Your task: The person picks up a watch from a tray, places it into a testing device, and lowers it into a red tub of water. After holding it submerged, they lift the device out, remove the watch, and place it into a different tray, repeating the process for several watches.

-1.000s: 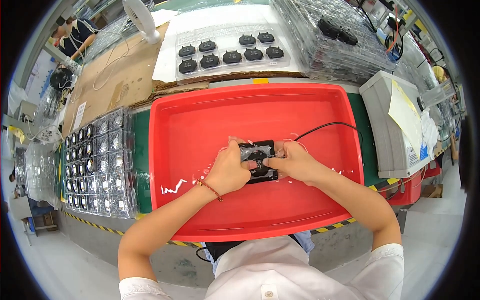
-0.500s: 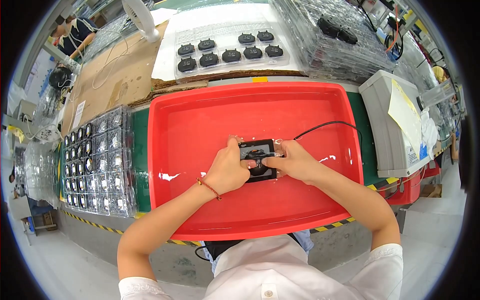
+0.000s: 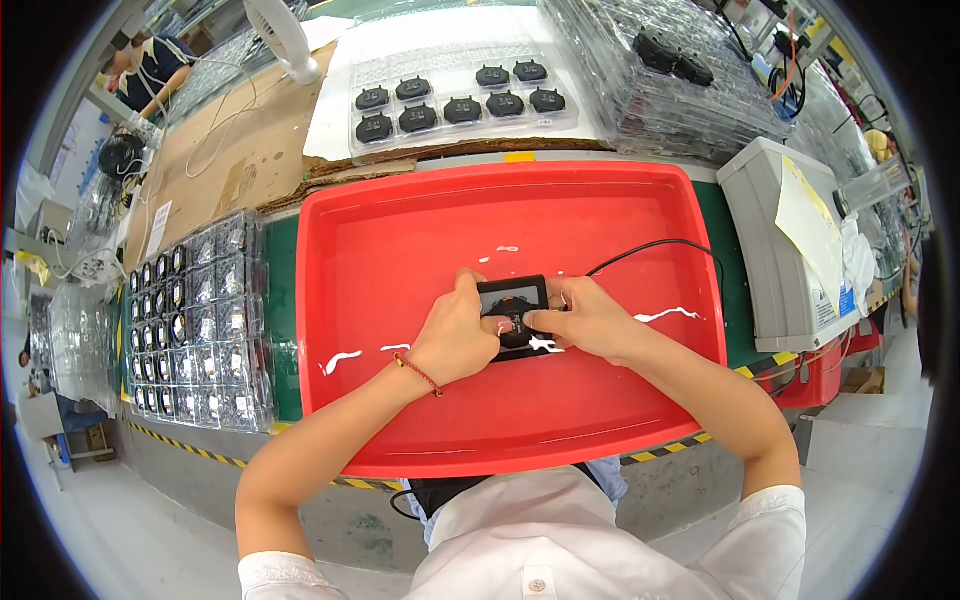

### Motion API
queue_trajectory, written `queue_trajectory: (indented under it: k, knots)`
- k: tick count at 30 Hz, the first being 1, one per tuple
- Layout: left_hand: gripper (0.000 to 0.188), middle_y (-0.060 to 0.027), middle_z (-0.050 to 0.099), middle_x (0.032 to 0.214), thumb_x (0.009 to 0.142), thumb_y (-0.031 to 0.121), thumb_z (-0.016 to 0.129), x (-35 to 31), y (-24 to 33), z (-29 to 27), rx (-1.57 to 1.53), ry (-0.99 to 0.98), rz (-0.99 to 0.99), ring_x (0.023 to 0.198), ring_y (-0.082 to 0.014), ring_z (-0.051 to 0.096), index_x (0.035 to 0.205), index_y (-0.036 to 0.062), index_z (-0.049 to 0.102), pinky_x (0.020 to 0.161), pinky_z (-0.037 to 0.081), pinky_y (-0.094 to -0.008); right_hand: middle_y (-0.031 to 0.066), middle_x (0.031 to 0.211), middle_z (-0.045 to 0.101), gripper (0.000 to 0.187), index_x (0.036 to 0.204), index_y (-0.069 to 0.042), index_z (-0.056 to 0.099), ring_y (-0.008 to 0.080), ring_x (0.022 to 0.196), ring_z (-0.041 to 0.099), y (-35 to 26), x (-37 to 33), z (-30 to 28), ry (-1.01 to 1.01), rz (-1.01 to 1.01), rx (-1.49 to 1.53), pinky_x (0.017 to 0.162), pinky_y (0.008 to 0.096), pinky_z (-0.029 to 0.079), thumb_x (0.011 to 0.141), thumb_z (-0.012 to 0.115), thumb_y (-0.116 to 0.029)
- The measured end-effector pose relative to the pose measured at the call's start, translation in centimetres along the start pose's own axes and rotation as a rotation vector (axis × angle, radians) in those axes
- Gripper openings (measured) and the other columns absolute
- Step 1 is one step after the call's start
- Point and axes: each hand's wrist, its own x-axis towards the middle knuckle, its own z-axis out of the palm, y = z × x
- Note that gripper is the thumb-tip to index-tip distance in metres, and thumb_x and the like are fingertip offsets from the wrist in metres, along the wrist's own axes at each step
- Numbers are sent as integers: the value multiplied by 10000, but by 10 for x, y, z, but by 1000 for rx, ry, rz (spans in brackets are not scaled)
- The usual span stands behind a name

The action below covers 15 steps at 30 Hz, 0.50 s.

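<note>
Over the middle of a red tub point(image 3: 420, 225), which seems to hold shallow clear liquid, both my hands grip a black rectangular frame point(image 3: 532, 285). A round black device point(image 3: 515, 336) with small lugs, like a watch body, sits in it. My left hand point(image 3: 450, 335), wearing a red bracelet, closes on the left side, thumb on the round device. On the right side my right hand point(image 3: 597, 322) is closed too, its thumb pressing the device from the right. My fingers under the frame are hidden. A black cable point(image 3: 660, 244) runs from beside my right hand over the tub's right rim.
Left of the tub stand clear trays point(image 3: 225, 330) of small round parts. Behind it a clear tray point(image 3: 460, 135) carries several black round devices. Stacked clear trays point(image 3: 640, 110) fill the far right, and a grey box point(image 3: 770, 240) stands right. A person point(image 3: 160, 75) works far left.
Bright reflections in the tub have shifted and spread. My hands and the frame stay almost in place, with the thumbs still on the round device.
</note>
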Motion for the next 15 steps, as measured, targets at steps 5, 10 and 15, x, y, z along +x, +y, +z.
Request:
queue_trajectory:
  k: [5,10,15]
  knots:
    - [380,-303,569,846,767,30,586,-2,6,-2,13,-12,-34,839,-415,593,1054,-90,368,685,470,-420,92,811,614,260,1009,36,584,129,669,583,2,1,-2,10,25,-35,553,265,492,783,588,-93]
    - [397,-305,570,852,768,35,586,0,4,-1,-26,-18,-42,853,-418,591,1072,-92,365,695,470,-414,94,819,616,270,1026,33,583,130,679,584,1,1,-1,-2,7,2,543,261,483,787,582,-93]
    - [391,-305,569,854,778,42,579,-1,0,-1,62,-7,-7,862,-414,589,1069,-97,359,705,466,-418,97,818,619,263,1022,36,584,127,654,573,-2,-1,1,35,29,5,512,255,454,790,570,-87]
